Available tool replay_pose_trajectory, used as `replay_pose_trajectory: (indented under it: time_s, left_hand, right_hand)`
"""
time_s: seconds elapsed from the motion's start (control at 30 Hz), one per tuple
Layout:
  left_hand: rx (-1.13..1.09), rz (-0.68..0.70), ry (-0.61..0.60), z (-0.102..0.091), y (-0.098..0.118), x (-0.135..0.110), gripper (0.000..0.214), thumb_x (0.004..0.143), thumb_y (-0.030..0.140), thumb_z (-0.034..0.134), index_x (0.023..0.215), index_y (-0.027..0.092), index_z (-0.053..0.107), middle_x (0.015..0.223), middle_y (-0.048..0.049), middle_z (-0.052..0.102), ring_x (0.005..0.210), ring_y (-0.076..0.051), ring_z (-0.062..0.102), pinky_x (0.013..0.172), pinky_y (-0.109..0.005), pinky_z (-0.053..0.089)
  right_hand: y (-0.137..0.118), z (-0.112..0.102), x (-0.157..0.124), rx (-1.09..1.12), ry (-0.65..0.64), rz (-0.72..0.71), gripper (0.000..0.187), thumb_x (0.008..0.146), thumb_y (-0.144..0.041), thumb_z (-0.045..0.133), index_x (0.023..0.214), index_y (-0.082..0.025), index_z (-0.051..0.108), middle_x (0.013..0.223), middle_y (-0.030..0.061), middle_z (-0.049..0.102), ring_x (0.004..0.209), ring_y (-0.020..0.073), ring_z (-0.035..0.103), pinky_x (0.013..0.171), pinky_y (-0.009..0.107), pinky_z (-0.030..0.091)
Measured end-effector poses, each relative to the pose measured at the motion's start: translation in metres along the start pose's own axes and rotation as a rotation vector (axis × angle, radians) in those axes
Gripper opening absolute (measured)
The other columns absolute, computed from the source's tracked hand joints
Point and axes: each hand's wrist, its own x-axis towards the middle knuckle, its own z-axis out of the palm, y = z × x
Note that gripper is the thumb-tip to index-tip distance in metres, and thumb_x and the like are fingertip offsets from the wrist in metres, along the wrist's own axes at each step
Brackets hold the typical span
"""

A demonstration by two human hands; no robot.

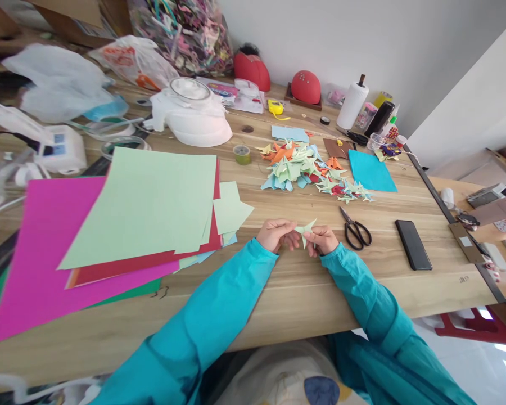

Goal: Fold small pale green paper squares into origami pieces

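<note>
Between my two hands is a small pale green paper crane [306,229], its thin points sticking out. My right hand [324,240] pinches it from the right with thumb and fingers. From the other side, the fingertips of my left hand [276,234] close on its left point. Just beyond the hands lies a heap of folded paper cranes [293,167] in green, orange, blue and red. Black-handled scissors [356,232] rest to the right of my right hand. Small pale green paper squares [227,209] lie left of my left hand.
Large coloured sheets [152,202] are stacked at the left. A phone [413,244] lies at the right, with a turquoise sheet [371,170] behind it. Tape [242,154], a white cap [200,118] and a yellow tape measure [275,107] stand farther back. Plastic bags and cables crowd the left rear.
</note>
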Motion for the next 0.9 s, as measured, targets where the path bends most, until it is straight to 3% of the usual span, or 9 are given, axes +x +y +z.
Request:
replay_pose_trajectory:
  time_s: [0.13,0.2,0.33,0.43,0.53,0.67,0.77,0.9]
  left_hand:
    - [-0.018,0.033,-0.018,-0.002,-0.004,0.004,0.036,0.065,0.043,0.064,0.064,0.007,0.058,0.055,-0.0078,0.061,0.046,-0.016,0.059,0.035,-0.023,0.044]
    - [-0.004,0.093,0.058,-0.005,-0.006,0.006,0.037,0.068,0.046,0.060,0.072,0.009,0.058,0.058,-0.0054,0.061,0.047,-0.014,0.058,0.035,-0.022,0.044]
    - [0.099,0.241,0.260,-0.009,-0.007,0.009,0.031,0.072,0.046,0.056,0.071,0.015,0.050,0.049,0.0048,0.048,0.035,-0.007,0.045,0.030,-0.018,0.034]
    - [0.277,0.292,0.177,-0.003,-0.011,0.005,0.027,0.071,0.042,0.058,0.074,0.016,0.050,0.050,0.0041,0.050,0.041,-0.009,0.048,0.038,-0.020,0.038]
    - [0.376,0.413,0.078,0.008,-0.018,0.000,0.029,0.062,0.035,0.068,0.075,0.017,0.049,0.069,0.0014,0.054,0.058,-0.010,0.053,0.053,-0.022,0.044]
    - [0.500,0.447,0.103,0.015,-0.023,-0.002,0.030,0.061,0.033,0.069,0.075,0.017,0.049,0.073,0.0009,0.052,0.059,-0.010,0.049,0.054,-0.022,0.040]
    - [0.540,0.412,0.114,0.010,-0.018,-0.001,0.024,0.066,0.035,0.064,0.072,0.016,0.052,0.069,0.0004,0.052,0.063,-0.012,0.050,0.059,-0.023,0.040]
    - [0.405,0.250,0.105,0.001,-0.010,0.002,0.027,0.068,0.040,0.061,0.076,0.015,0.055,0.059,0.0018,0.055,0.055,-0.011,0.050,0.054,-0.023,0.039]
  right_hand:
    - [-0.001,0.002,0.000,-0.086,0.048,-0.029,0.041,0.068,-0.051,0.059,0.052,-0.014,0.054,0.036,-0.0017,0.052,0.025,0.0062,0.039,0.027,0.018,0.027]
    - [-0.001,0.003,0.000,-0.197,0.116,-0.071,0.043,0.069,-0.053,0.056,0.049,-0.014,0.051,0.036,-0.0015,0.051,0.027,0.0063,0.040,0.029,0.018,0.028]
    - [0.003,0.005,0.000,-0.626,0.409,-0.297,0.049,0.073,-0.051,0.051,0.041,-0.017,0.039,0.035,-0.0030,0.041,0.034,0.0049,0.035,0.036,0.019,0.026]
    - [0.007,0.005,0.001,-0.965,0.569,-0.460,0.048,0.077,-0.044,0.047,0.039,-0.017,0.034,0.037,-0.0031,0.036,0.039,0.0050,0.029,0.041,0.020,0.023]
    - [0.009,0.007,0.000,-1.170,0.554,-0.509,0.041,0.078,-0.039,0.044,0.043,-0.017,0.038,0.040,-0.0015,0.042,0.040,0.0065,0.033,0.043,0.021,0.024]
    - [0.008,0.014,-0.005,-1.279,0.457,-0.499,0.033,0.074,-0.041,0.048,0.050,-0.018,0.045,0.045,-0.0002,0.049,0.043,0.0086,0.042,0.044,0.021,0.026]
    - [0.003,0.020,-0.010,-1.190,0.384,-0.493,0.027,0.070,-0.039,0.054,0.055,-0.018,0.047,0.046,-0.0016,0.050,0.044,0.0085,0.045,0.046,0.020,0.029]
    - [0.000,0.018,-0.012,-0.926,0.286,-0.442,0.026,0.072,-0.040,0.054,0.060,-0.018,0.047,0.047,-0.0040,0.048,0.041,0.0061,0.040,0.045,0.019,0.031]
